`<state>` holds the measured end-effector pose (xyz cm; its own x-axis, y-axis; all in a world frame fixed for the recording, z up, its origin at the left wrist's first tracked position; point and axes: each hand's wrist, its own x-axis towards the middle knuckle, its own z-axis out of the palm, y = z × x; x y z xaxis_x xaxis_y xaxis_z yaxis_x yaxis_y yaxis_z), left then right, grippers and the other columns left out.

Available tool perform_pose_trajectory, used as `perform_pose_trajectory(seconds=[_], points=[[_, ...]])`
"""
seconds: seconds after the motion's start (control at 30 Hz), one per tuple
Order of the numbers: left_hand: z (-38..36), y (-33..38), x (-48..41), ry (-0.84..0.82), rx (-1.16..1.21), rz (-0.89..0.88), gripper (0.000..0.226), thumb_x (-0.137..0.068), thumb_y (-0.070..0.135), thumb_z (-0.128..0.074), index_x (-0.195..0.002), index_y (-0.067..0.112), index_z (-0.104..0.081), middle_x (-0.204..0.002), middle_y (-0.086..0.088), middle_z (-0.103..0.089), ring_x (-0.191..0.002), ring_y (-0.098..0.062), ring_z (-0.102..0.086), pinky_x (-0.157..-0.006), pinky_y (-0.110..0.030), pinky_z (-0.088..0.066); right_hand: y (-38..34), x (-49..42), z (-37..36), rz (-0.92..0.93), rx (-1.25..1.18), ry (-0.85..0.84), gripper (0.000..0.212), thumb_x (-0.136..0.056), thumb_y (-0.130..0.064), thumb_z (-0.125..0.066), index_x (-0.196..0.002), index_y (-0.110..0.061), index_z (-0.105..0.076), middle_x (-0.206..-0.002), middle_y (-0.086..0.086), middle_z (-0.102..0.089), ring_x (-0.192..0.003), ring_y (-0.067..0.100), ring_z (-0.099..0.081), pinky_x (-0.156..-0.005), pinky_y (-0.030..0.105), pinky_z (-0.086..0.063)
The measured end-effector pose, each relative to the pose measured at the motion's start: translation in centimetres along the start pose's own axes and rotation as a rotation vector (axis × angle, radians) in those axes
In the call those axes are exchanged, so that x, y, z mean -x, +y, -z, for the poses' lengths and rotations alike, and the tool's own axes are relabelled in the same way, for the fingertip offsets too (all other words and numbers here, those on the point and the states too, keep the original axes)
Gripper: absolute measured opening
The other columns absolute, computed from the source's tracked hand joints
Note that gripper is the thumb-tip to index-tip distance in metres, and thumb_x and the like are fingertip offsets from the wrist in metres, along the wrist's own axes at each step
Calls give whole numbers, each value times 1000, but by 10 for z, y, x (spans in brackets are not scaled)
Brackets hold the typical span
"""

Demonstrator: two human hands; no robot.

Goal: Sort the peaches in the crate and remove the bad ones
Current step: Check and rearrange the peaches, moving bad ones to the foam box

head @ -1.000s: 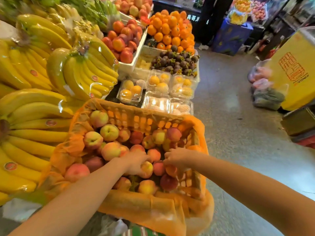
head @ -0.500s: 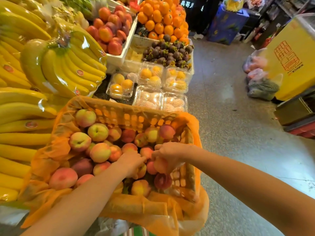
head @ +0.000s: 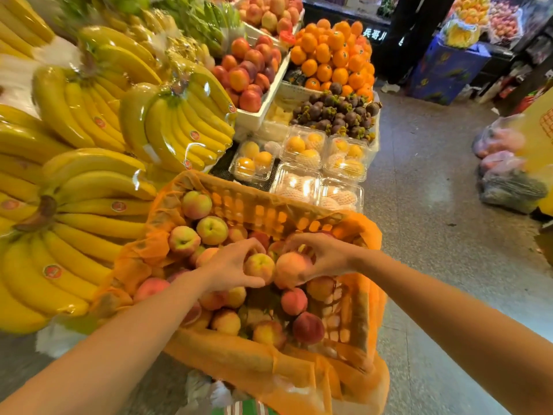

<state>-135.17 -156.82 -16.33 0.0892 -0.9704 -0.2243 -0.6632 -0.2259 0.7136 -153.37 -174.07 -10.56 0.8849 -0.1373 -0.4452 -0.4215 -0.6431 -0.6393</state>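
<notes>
**Two peaches held side by side over a netted crate**

A lattice-walled orange plastic crate (head: 269, 212) is seen at the near centre, lined with loose orange netting (head: 287, 375) that is bunched over its rim and hangs crumpled down the near side. Round, matte-skinned peaches (head: 212, 230) are heaped inside, mostly toward the left and far side; their colour runs from pale yellow-green to deep red.

A yellow-blushed peach (head: 259, 266) is grasped by the left hand (head: 230, 265), with the fingers curled over its top and the thumb under it. Just to its right, touching or nearly touching it, a pink peach (head: 291, 269) is clasped from above by the curled fingers of the right hand (head: 326, 256). Both fruits are held at the middle of the crate, just above the heap. The peaches directly beneath are partly hidden by the hands and forearms.

To the left, glossy film-wrapped bananas (head: 89, 205) with small round stickers are banked up against the crate. Beyond its far wall, clear clamshell boxes (head: 302, 148) of yellow and foam-sleeved fruit are stacked. Farther off are dark purple mangosteens (head: 338, 112), a mound of oranges (head: 332, 58), and smooth red nectarines (head: 248, 70) in a white foam tray (head: 254, 118).

On the right, a speckled grey floor (head: 434, 235) is seen, with filled plastic bags (head: 502, 175) blurred at the edge; their contents cannot be made out.
</notes>
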Motion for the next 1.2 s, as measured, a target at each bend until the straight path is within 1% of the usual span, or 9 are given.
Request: perform_pose_trajectory(seconds=[0.13,0.27,0.4,0.5,0.6,0.7,0.77,0.9,1.2], points=[[27,9,18,256,143,54,54,-66,47,-76,-112,33,-52,-108,14,-58,-102,-8,-57,-83,-30,-50,-19,-9,10,-20,-190,148,48,-66,-46,-67,-111,-37,-54,-119,-3,-55,-112,18,-54,-95,36,-48],[51,10,44,548,207,140,59,-64,44,-77,-114,27,-52,-106,9,-58,-96,-10,-58,-72,-14,-44,-39,-27,8,44,-326,239,63,-63,-49,-66,-122,-26,-58,-124,-5,-56,-111,19,-58,-91,35,-53],[63,-1,79,817,316,203,68,-52,60,-63,-110,24,-54,-104,4,-60,-92,-11,-56,-69,-14,-41,-70,-50,-7,123,-312,215,55,-75,-37,-74,-125,-19,-59,-119,-11,-57,-109,17,-59,-85,27,-53],[67,-15,106,944,340,257,63,-53,60,-64,-107,29,-52,-99,8,-60,-91,-14,-57,-73,-26,-48,-88,-71,-29,160,-277,197,61,-73,-39,-76,-127,-17,-58,-124,-7,-58,-112,15,-58,-94,33,-52],[65,-27,130,983,382,295,62,-55,59,-67,-109,32,-51,-99,15,-59,-94,-13,-58,-77,-30,-49,-104,-90,-53,199,-254,167,60,-72,-36,-80,-126,-19,-59,-127,-2,-57,-113,16,-58,-97,40,-51],[65,-36,148,1014,422,315,65,-55,58,-68,-112,30,-52,-102,13,-60,-96,-11,-58,-77,-22,-46,-120,-104,-73,226,-175,117,56,-76,-37,-80,-126,-24,-58,-123,-7,-55,-112,11,-55,-96,33,-50],[65,-41,157,1020,449,326,67,-55,58,-69,-113,31,-53,-105,11,-61,-97,-8,-58,-75,-16,-44,-127,-112,-83,260,-75,109,56,-75,-46,-76,-125,-29,-57,-119,-11,-54,-109,10,-53,-92,30,-48],[66,-50,167,998,446,339,70,-55,60,-69,-116,28,-54,-110,8,-61,-100,-6,-56,-70,-8,-39,-125,-129,-100,323,103,209,69,-69,-63,-63,-129,-31,-55,-117,-6,-56,-103,16,-51,-87,41,-45],[64,-54,164,936,477,336,70,-55,58,-71,-115,28,-56,-112,9,-61,-104,-6,-56,-76,-19,-43,-116,-126,-109,389,284,344,61,-74,-38,-79,-123,-19,-49,-121,0,-54,-106,17,-49,-85,27,-43]])
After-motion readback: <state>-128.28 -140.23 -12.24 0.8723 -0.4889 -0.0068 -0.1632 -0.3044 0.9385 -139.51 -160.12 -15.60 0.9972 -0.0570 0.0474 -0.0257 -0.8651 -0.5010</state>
